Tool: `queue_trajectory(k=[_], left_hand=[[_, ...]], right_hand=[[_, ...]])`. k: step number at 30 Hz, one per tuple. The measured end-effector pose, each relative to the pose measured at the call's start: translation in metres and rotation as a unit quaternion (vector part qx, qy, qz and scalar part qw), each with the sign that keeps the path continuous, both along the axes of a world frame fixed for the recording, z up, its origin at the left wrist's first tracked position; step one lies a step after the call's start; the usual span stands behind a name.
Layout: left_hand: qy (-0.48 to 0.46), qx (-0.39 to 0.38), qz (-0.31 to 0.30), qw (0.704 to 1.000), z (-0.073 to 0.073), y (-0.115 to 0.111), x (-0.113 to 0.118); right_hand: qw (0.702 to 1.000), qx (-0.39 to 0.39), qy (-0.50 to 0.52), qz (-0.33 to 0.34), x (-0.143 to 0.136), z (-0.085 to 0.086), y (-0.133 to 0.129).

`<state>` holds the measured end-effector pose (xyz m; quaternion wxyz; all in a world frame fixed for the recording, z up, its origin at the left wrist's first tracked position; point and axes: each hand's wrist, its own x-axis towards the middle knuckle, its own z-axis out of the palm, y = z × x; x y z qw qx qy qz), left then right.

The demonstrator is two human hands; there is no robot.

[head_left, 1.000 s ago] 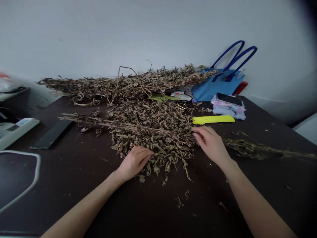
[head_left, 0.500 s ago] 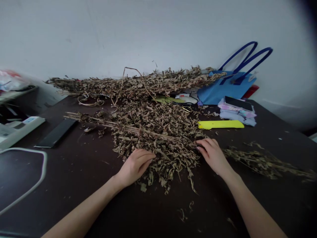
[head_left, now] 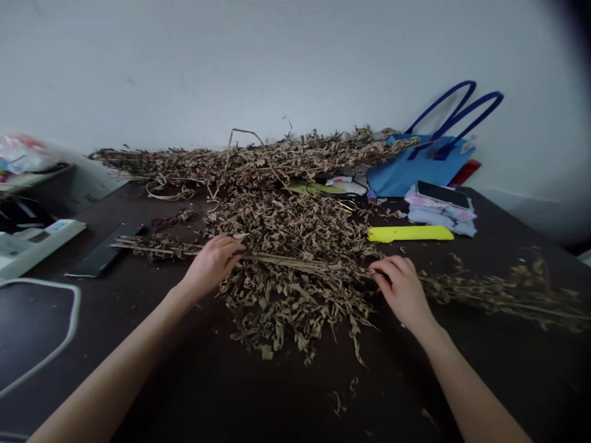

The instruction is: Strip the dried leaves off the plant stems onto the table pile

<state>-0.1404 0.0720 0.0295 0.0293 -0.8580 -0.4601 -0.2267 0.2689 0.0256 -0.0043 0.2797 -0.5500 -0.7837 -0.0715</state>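
Observation:
A long bundle of dried plant stems (head_left: 290, 263) lies sideways over a heap of dry, curled leaves (head_left: 295, 227). My left hand (head_left: 215, 261) is closed on the stems left of the heap, its fingertips partly hidden. My right hand (head_left: 399, 286) pinches the same bundle at the heap's right side. From there its leafy part (head_left: 498, 298) reaches out to the right. Bare stem ends (head_left: 122, 243) stick out beyond my left hand. Loose leaves (head_left: 272, 332) spread below the bundle toward me.
At the wall lies a long pile of dried plants (head_left: 221, 165). A blue bag (head_left: 415, 172), a phone (head_left: 443, 194) on folded cloth, a yellow strip-shaped object (head_left: 410, 234) and scissors (head_left: 346, 204) are at right. Left are a black flat object (head_left: 99, 255), a power strip (head_left: 46, 243) and a white cable (head_left: 76, 314).
My left hand has moved left and away from me, from the lower leaves onto the stems. The stem bundle has shifted toward me at its left end. My right hand has barely moved.

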Motion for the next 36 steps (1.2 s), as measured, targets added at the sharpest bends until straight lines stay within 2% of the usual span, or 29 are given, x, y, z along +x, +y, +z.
queue_trajectory(k=[3, 11, 20, 24, 27, 33, 36], left_hand=[[0.021, 0.007, -0.026, 0.999, 0.0, 0.001, 0.0], [0.108, 0.073, -0.001, 0.991, 0.001, 0.003, 0.007], [0.043, 0.119, 0.028, 0.992, 0.014, 0.008, 0.015], [0.039, 0.137, 0.011, 0.99, 0.018, 0.011, 0.015], [0.039, 0.148, 0.011, 0.988, 0.019, 0.011, 0.018], [0.011, 0.146, 0.008, 0.989, 0.015, 0.01, 0.025], [-0.008, 0.145, -0.003, 0.989, 0.012, 0.01, 0.028]], right_hand=[[1.0, 0.008, -0.009, -0.017, 0.0, 0.001, -0.001], [0.998, 0.026, -0.04, -0.051, -0.007, 0.003, -0.005], [0.999, -0.011, -0.036, -0.039, -0.006, 0.0, -0.005], [0.999, -0.026, -0.003, -0.018, -0.007, 0.0, -0.004], [0.999, -0.035, 0.036, 0.001, -0.013, 0.005, -0.006], [0.989, -0.074, 0.113, 0.053, -0.025, 0.019, -0.015], [0.981, -0.092, 0.164, 0.045, -0.027, 0.019, -0.018]])
